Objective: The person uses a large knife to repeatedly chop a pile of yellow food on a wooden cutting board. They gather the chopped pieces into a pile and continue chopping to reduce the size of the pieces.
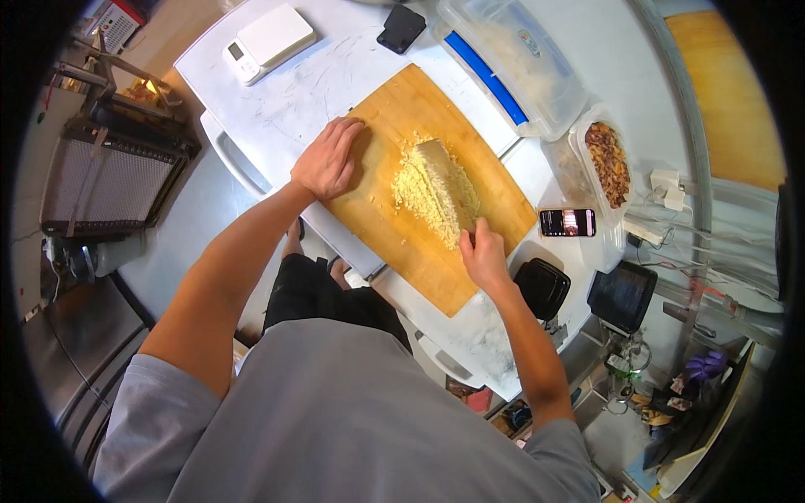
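Note:
A wooden cutting board (pixel 390 251) lies on the white table, with a heap of finely chopped pale yellow food (pixel 422 188) on it. My right hand (pixel 484 251) is closed around the handle of a broad-bladed knife (pixel 443 170), and the handle is mostly hidden in my fingers. The blade, slightly blurred, rests in or just over the heap, with yellow bits along both sides. My left hand (pixel 328 157) lies palm down across the board's left edge, fingers together, holding nothing that I can see. A few loose crumbs are scattered on the board around the heap.
A white digital scale (pixel 277 38) and a black object (pixel 401 29) stand beyond the board. To the right are a clear lidded box (pixel 509 56) with a blue latch, a tub of brown chopped food (pixel 607 165), a lit phone (pixel 567 222) and a black container (pixel 542 288).

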Tool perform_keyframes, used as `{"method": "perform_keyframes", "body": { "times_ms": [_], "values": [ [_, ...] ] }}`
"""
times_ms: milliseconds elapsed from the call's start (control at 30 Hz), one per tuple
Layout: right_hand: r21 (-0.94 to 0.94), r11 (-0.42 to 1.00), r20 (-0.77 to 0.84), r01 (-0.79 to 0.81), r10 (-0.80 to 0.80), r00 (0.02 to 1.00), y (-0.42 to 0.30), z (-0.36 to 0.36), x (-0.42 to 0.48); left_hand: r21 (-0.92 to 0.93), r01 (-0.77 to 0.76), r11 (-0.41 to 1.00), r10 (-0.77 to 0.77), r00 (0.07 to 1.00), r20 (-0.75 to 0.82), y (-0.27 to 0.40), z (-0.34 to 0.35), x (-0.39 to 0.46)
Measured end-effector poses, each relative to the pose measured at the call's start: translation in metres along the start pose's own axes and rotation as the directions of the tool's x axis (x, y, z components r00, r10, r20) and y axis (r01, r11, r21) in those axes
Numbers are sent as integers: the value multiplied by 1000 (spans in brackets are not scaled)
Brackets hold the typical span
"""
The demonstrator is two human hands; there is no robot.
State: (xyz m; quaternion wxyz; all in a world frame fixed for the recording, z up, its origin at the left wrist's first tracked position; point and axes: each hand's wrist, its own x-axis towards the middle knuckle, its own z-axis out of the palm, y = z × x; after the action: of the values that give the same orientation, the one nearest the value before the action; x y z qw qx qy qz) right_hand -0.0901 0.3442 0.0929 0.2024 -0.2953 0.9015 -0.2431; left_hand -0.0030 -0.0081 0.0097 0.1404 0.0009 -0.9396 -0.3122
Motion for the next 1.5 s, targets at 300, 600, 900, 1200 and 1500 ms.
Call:
{"method": "perform_keyframes", "body": {
  "times_ms": [300,600,900,1200,1500],
  "values": [
    [-25,1000,-18,15,-15,1000,2,3,0,37,19,999,-19,1000,1,0,2,-3],
    [-20,997,-97,-76,74,993,-2,5,-7,13,3,1000,-3,1000,-20,-1,0,3],
    [40,975,-211,-218,222,952,-2,36,-19,-1,-10,1000,10,1000,-6,1,-4,4],
    [54,957,-301,-285,288,909,-9,43,-30,-17,-47,999,47,999,-6,3,1,7],
    [352,901,-415,-254,394,820,-45,38,-52,-195,122,973,-180,932,-315,40,3,34]
  ]
}}
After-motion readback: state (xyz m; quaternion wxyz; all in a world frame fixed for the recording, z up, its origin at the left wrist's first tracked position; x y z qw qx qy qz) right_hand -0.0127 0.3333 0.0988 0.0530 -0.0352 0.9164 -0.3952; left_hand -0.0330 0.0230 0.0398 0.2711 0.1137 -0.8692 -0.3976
